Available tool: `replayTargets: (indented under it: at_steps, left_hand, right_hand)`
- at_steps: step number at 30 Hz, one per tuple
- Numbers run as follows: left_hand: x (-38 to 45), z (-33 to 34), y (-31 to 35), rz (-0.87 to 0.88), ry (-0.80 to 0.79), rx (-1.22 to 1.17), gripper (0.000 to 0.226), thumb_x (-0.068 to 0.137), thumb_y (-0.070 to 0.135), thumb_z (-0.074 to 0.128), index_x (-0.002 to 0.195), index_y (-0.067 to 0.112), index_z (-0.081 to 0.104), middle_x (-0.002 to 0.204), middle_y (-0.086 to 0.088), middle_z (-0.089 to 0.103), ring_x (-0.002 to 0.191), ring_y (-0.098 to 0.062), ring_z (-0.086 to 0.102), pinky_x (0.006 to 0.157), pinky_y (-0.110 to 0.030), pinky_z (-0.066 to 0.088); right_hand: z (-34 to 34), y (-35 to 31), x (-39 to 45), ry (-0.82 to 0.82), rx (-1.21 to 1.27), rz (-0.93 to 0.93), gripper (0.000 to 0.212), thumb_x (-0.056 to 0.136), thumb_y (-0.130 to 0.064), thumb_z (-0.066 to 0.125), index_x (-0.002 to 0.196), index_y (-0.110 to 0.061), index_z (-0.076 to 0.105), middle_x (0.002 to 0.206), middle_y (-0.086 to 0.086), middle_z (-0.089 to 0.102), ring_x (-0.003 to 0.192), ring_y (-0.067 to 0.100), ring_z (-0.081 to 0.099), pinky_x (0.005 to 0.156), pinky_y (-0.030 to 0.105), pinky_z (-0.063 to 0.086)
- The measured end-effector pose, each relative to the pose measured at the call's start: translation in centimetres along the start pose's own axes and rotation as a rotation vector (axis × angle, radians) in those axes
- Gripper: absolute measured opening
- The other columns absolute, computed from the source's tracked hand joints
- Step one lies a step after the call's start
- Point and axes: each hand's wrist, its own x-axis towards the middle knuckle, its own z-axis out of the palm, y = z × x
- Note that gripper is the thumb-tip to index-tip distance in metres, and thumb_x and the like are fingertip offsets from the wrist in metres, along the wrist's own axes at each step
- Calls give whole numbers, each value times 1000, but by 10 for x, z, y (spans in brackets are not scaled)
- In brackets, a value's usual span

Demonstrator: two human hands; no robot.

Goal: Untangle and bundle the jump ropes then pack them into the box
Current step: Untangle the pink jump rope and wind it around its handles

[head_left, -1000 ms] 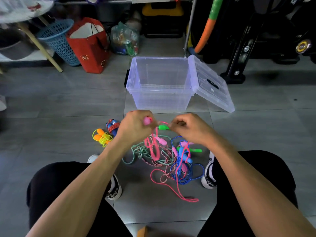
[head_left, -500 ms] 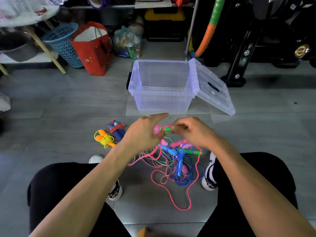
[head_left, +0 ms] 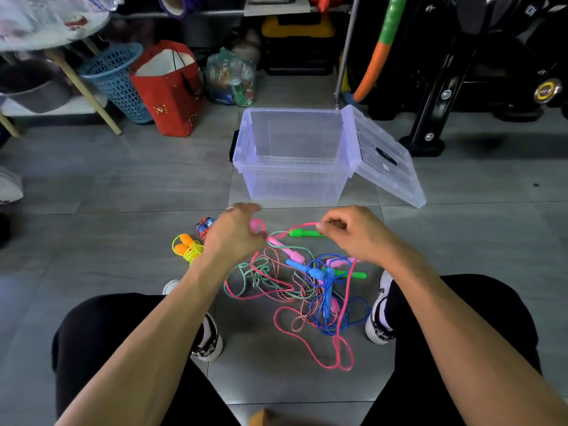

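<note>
Nearest, I log tangled jump ropes (head_left: pixel 307 287) on the floor (head_left: pixel 123 186). Above them, left hand (head_left: pixel 233 235) grips a pink handle (head_left: pixel 256 226); right hand (head_left: pixel 353 235) pinches the pink rope (head_left: pixel 302 225). Beyond, I list the clear box (head_left: pixel 292 155), open.

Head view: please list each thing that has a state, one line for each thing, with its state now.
Box: open, nothing visible inside.
Lid: swung open to the right, far edge on the floor.
Pink rope: held by both hands, partly in the tangle.
Tangle: not yet untangled, on the floor.
Yellow rope: bundled, on the floor.
Red rope: bundled, on the floor.
Left hand: grips a pink handle.
Right hand: pinches the pink cord.
</note>
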Motion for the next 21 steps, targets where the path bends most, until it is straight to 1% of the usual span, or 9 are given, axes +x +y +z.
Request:
replayTargets:
  at_steps: [2,5,9,11,14,16,18,19,21]
  left_hand:
    - [-9,9,20,220,-54,-66,44,81,37,70,124,31,62,117,5,68,103,-19,63,90,-33,51]
    - [-14,16,38,311,-24,-99,13,86,40,64,89,28,69,69,9,68,66,-6,57,66,-31,52]
    - [0,3,19,11,165,-221,11,81,25,65,70,24,68,58,2,64,55,-23,62,52,-28,50]
    - [8,-8,2,-227,221,-183,12,79,21,61,67,19,65,51,0,58,46,-21,57,46,-23,41]
    - [13,-13,-16,-390,22,65,13,77,18,60,86,18,69,69,-3,64,63,-23,61,61,-27,44]
    - [9,-3,-12,-228,-85,136,33,77,21,63,110,22,67,97,-9,70,92,-32,65,76,-34,52]
    - [-1,8,11,40,-112,25,53,79,29,69,131,29,57,114,-3,69,103,-26,64,87,-33,52]
    - [-7,11,24,162,-114,-64,51,80,33,70,130,32,58,113,2,70,98,-19,65,86,-31,52]
    - [-14,16,42,317,-90,-184,23,82,38,66,105,35,69,89,11,73,76,-10,63,74,-31,53]
  right_hand:
    - [7,-5,1,-46,-7,-22,27,94,-30,60,76,-10,65,55,-4,46,54,10,35,54,30,31]
    - [15,-11,2,-57,29,-48,27,94,-32,60,78,-11,64,57,-1,45,55,11,34,54,32,30]
    - [7,-6,0,-12,93,6,27,92,-33,61,71,-16,62,56,-6,53,54,8,40,55,29,35]
    - [-3,-3,-4,14,66,37,30,91,-32,63,64,-20,59,49,-14,52,48,2,41,52,21,34]
    - [-15,0,-9,43,75,48,31,91,-32,63,63,-21,58,44,-16,48,45,3,40,47,16,31]
    - [-15,-1,-10,56,100,26,30,92,-31,63,64,-21,59,46,-12,46,46,4,38,48,17,30]
    - [-9,-3,-8,25,109,-2,28,92,-30,63,66,-21,60,51,-9,48,48,4,37,51,21,31]
    - [-4,-5,-7,-1,109,-13,28,92,-30,63,67,-19,61,52,-7,47,49,5,35,52,24,31]
    - [3,-7,-5,-41,116,-17,26,92,-29,63,71,-15,63,51,-8,45,50,7,33,51,26,28]
